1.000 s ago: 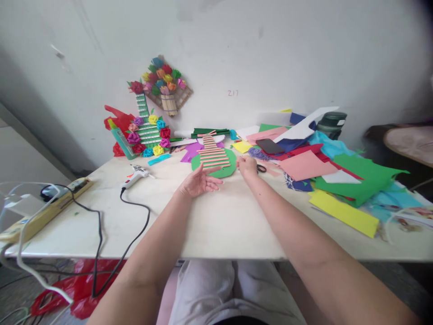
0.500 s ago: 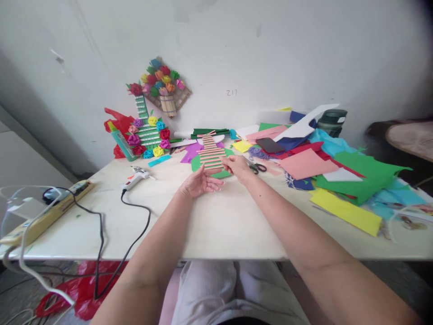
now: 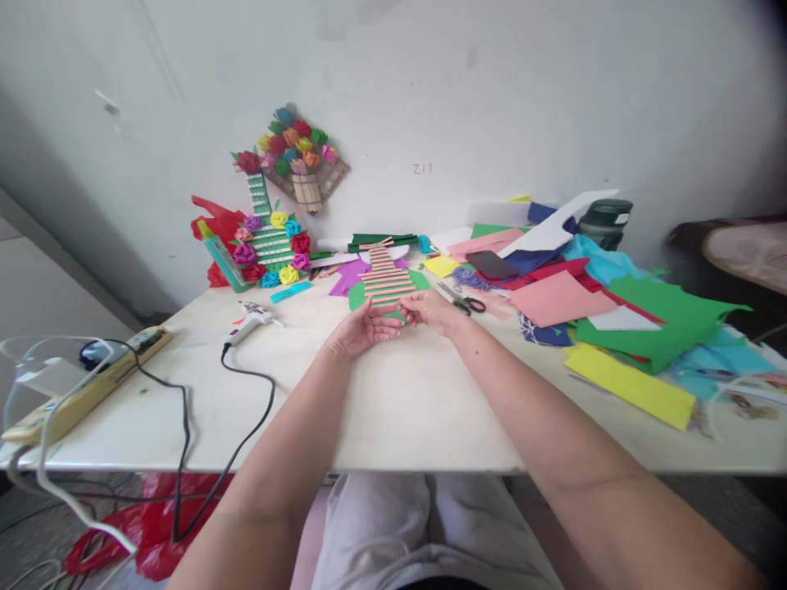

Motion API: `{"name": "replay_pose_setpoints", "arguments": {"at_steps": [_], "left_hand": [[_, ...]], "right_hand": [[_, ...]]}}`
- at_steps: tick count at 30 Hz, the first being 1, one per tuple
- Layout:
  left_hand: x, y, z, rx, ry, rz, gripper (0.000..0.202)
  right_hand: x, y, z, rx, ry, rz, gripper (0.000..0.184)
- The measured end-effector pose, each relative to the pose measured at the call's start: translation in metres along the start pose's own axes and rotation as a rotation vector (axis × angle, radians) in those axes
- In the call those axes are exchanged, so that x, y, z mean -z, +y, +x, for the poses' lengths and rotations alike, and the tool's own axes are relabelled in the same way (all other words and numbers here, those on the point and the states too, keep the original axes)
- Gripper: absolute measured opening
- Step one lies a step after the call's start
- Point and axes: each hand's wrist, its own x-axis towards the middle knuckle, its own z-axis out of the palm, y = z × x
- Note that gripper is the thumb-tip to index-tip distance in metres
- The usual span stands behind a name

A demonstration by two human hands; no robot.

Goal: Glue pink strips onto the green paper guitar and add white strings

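In the middle of the table lies a green paper cutout (image 3: 420, 280) with a row of pink paper strips (image 3: 388, 279) across it, narrower toward the far end. My left hand (image 3: 367, 329) rests at its near edge, palm turned up and fingers stretched out, the thumb close to the lowest strips. My right hand (image 3: 431, 312) pinches at the near right end of the strips, thumb and forefinger together on what appears to be a thin paper strip; the fingers partly hide it. Scissors (image 3: 466, 302) lie just beyond my right hand.
To the left are a glue gun (image 3: 249, 324) with its black cord, a power strip (image 3: 102, 377) and a glue bottle (image 3: 222, 258). A flower-trimmed green piece (image 3: 274, 242) leans at the wall. Coloured paper sheets (image 3: 559, 299), a phone (image 3: 492, 264) and a dark bottle (image 3: 606, 223) fill the right.
My right hand has drawn slightly toward me and left, its fingertips now lower by the near strips. The left hand's fingers have straightened a little.
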Motion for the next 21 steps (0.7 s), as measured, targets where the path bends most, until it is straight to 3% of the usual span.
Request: {"name": "replay_pose_setpoints", "arguments": {"at_steps": [4,21], "left_hand": [[0.0,0.0,0.0,0.004,-0.007,-0.042,0.056],[0.0,-0.001,0.0,0.011,-0.011,-0.012,0.056]], "right_hand": [[0.001,0.0,-0.001,-0.008,-0.048,0.066,0.02],[-0.001,0.011,0.005,0.036,-0.008,-0.013,0.03]]}}
